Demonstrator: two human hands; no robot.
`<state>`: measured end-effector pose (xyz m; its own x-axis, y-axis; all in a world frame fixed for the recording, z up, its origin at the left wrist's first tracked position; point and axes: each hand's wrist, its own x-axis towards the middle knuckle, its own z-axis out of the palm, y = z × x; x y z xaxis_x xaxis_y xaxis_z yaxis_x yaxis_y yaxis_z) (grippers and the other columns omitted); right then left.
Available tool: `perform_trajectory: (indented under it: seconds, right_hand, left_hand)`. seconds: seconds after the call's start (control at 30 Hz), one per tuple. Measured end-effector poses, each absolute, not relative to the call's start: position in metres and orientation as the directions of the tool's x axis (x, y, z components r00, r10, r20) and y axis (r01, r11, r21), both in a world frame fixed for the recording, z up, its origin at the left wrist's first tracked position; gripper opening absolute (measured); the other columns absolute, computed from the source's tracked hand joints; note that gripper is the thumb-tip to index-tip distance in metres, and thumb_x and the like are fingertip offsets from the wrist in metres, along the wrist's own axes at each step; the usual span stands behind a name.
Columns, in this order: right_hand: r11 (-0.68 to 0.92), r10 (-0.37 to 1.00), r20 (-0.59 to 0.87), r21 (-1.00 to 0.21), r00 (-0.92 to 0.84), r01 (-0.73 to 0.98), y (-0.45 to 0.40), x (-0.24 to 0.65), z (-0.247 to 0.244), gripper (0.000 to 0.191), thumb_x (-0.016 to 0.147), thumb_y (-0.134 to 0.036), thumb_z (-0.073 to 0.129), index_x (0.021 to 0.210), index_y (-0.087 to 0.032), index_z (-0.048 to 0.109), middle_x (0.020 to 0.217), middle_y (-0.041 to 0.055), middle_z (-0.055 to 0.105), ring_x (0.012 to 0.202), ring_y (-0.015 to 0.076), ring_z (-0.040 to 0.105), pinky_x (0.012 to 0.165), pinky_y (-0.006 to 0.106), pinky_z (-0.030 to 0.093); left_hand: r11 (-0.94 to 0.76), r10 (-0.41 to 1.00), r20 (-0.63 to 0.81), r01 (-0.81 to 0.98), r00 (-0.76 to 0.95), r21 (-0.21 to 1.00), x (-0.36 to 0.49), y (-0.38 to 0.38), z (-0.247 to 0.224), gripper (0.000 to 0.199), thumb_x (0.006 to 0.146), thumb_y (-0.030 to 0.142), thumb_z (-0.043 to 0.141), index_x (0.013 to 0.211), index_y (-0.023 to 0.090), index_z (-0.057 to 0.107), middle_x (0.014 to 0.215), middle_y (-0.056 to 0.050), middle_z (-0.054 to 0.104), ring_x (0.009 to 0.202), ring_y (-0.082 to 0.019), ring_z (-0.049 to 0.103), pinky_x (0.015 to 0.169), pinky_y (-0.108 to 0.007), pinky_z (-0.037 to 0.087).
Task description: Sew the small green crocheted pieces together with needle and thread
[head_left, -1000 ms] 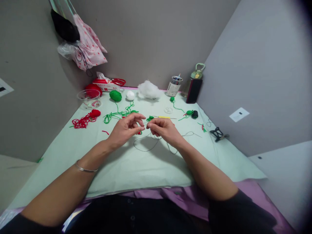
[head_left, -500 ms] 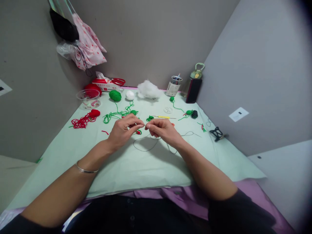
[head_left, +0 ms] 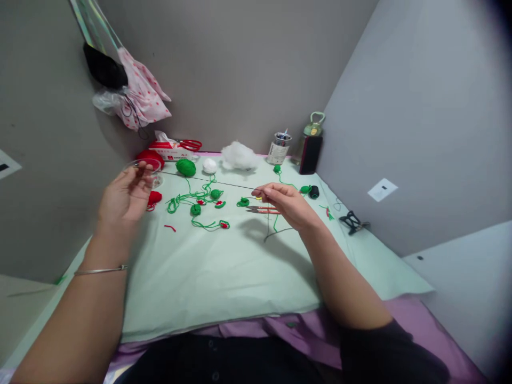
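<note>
A dark thread [head_left: 208,181] runs taut through the air between my two hands. My left hand [head_left: 125,194], raised over the left of the table and a little blurred, pinches one end. Fingertips of my right hand [head_left: 282,200] are closed on the other end, and loose thread hangs below to the cloth. Thread snips [head_left: 262,210] with orange handles lie just under my right hand, which partly hides them. Small green crocheted pieces [head_left: 196,209] and a red-and-green piece [head_left: 224,225] with green tails rest between the hands.
Along the back stand a tissue box [head_left: 172,150] with red scissors [head_left: 191,144] on it, a green yarn ball [head_left: 186,167], white stuffing [head_left: 240,157], a pen holder [head_left: 279,148], a bottle [head_left: 314,128] and a phone [head_left: 311,155]. A black thread spool [head_left: 314,192] sits right.
My hands, close together before, are now apart. The left has moved far left and up, drawing the thread taut. The loop on the cloth has gone, and the snips are more visible.
</note>
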<state>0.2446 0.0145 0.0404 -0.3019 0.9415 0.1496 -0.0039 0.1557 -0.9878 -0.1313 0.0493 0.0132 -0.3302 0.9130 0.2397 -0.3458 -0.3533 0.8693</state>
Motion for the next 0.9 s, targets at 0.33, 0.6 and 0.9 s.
perform_trajectory:
  seconds: [0.33,0.6,0.9]
  right_hand:
    - [0.039,0.868,0.047,-0.999,-0.495,-0.026,0.007,0.230,0.031,0.032,0.089,-0.045,0.070,0.076,-0.016,0.065,0.068,-0.0011,0.064,0.048,0.0051,0.037,0.050,0.023,0.033]
    - [0.149,0.856,0.053,-0.978,-0.514,0.146,-0.009,0.215,0.035,0.036,0.089,-0.049,0.067,0.079,-0.015,0.066,0.055,-0.0047,0.050,0.051,0.0076,0.038,0.050,0.023,0.025]
    - [0.049,0.799,0.002,-0.997,-0.601,0.062,0.008,0.235,0.033,0.037,0.088,-0.051,0.070,0.081,-0.015,0.067,0.056,-0.0057,0.044,0.051,0.0068,0.031,0.048,0.023,0.019]
  left_hand:
    - [-0.185,0.974,0.219,-0.366,0.052,0.912,-0.072,0.016,0.035,0.012,0.089,0.023,0.067,0.081,0.018,0.060,0.087,0.000,0.072,0.041,-0.001,0.024,0.040,-0.019,0.027]
    - [-0.084,0.773,0.025,0.062,0.634,0.995,-0.003,-0.022,0.019,0.023,0.095,0.043,0.061,0.091,0.021,0.060,0.072,0.001,0.064,0.055,-0.011,0.056,0.057,-0.026,0.046]
    - [-0.160,0.968,0.234,-0.485,0.095,0.860,-0.072,0.020,0.036,0.018,0.086,0.024,0.073,0.082,0.018,0.057,0.065,0.005,0.037,0.054,-0.007,0.032,0.049,-0.021,0.031]
